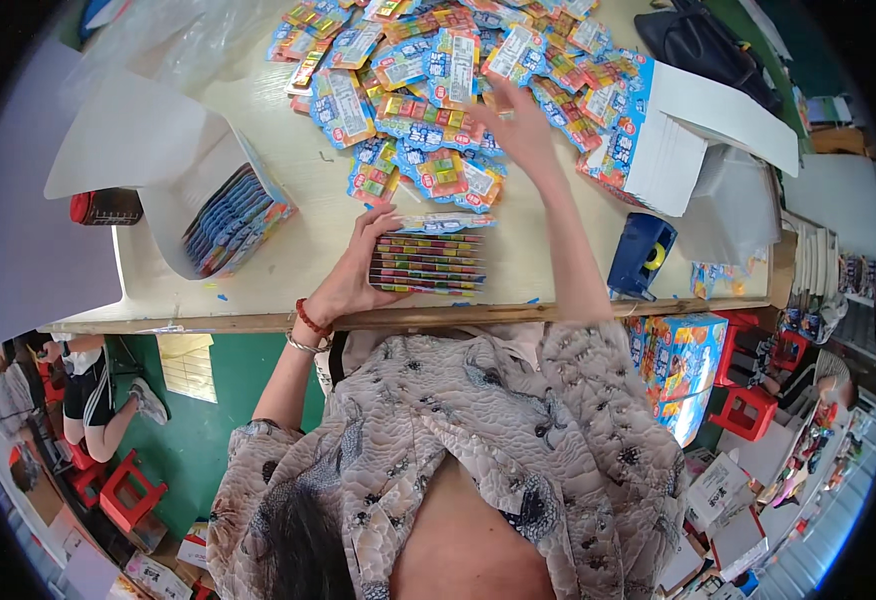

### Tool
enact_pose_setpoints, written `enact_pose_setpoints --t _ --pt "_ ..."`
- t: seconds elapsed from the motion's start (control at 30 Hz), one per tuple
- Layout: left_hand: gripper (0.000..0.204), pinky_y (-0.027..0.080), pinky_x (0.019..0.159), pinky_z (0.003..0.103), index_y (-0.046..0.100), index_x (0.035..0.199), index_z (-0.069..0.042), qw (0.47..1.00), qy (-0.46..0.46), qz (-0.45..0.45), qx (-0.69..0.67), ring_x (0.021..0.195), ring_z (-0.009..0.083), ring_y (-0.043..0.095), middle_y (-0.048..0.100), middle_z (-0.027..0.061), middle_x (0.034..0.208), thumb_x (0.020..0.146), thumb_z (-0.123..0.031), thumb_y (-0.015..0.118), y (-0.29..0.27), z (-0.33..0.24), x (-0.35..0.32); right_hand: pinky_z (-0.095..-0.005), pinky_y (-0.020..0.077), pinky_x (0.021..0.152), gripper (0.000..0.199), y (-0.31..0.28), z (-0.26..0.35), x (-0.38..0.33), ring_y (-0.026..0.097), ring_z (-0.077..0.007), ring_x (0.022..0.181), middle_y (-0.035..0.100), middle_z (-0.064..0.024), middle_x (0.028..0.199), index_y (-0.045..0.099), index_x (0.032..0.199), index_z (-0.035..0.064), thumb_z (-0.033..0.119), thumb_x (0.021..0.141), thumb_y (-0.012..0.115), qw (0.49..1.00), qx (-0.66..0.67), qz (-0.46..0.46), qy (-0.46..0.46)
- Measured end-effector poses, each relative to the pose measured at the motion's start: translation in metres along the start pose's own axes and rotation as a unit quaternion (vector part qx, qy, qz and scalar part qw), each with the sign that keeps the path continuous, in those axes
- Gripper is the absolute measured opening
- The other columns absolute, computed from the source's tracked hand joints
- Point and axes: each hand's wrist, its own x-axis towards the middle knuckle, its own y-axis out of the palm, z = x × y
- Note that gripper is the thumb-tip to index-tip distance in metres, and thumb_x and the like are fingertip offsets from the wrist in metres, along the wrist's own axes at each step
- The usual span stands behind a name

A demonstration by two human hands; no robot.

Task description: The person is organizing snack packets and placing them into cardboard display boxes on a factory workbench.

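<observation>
My left hand is wrapped round the left end of a stack of candy blister cards near the table's front edge. The cards stand on edge, packed in rows, and the topmost one at the far side shows its blue printed backing. Farther off, my right hand hovers over or touches the pile of loose candy cards, its fingers stretched and apart. No card shows clearly in that hand. The loose cards are blue and orange with small coloured sweets, lying overlapped, some face down.
On the left, an open display box holds a row of cards, beside a dark jar with a red lid. To the right are flattened white-and-blue boxes, a blue tape dispenser and a black bag. Printed cartons stand below the table.
</observation>
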Motion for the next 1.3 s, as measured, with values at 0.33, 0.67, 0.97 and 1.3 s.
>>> enact_pose_setpoints --t 0.33,0.67,0.97,1.3 --pt "0.115 0.036 0.105 0.036 0.011 0.148 -0.01 0.997 -0.018 0.013 -0.074 0.125 0.0285 0.042 0.037 0.0151 0.135 0.06 -0.007 0.085 -0.003 -0.003 0.0 -0.0375 0.0509 0.082 0.037 0.031 -0.01 0.028 0.061 -0.0346 0.1 0.062 -0.0217 0.113 0.054 0.119 -0.0049 0.008 0.084 0.056 0.98 -0.147 -0.067 -0.115" --pt "0.133 0.032 0.108 0.039 -0.011 0.148 -0.006 0.998 0.022 -0.047 0.025 0.131 0.0306 0.035 0.029 0.0185 0.143 0.06 -0.013 0.088 0.009 0.009 0.0 -0.026 0.0464 0.084 0.02 -0.008 -0.02 -0.126 0.06 -0.0115 0.095 0.068 -0.0081 0.1 0.067 0.106 0.0 0.005 0.091 0.054 0.952 0.257 0.159 0.047" --pt "0.14 0.029 0.109 0.038 -0.021 0.145 -0.005 0.999 -0.036 0.004 -0.032 0.135 0.0312 0.029 0.014 0.0217 0.151 0.059 -0.018 0.089 0.014 0.01 0.0 -0.0349 0.0307 0.106 0.072 0.029 -0.002 -0.177 0.039 -0.0234 0.128 0.044 -0.0157 0.137 0.033 0.141 0.002 0.058 0.096 0.032 0.923 0.369 0.075 0.075" --pt "0.135 0.034 0.107 0.038 -0.022 0.145 -0.008 0.994 -0.026 -0.036 -0.103 0.13 0.0282 0.036 0.022 0.0183 0.147 0.064 -0.012 0.086 0.019 -0.003 0.001 -0.0395 0.0091 0.115 0.089 0.039 0.006 -0.171 0.015 -0.0274 0.142 0.017 -0.0162 0.154 0.009 0.149 0.0023 0.069 0.091 0.015 0.927 0.373 0.016 0.045"
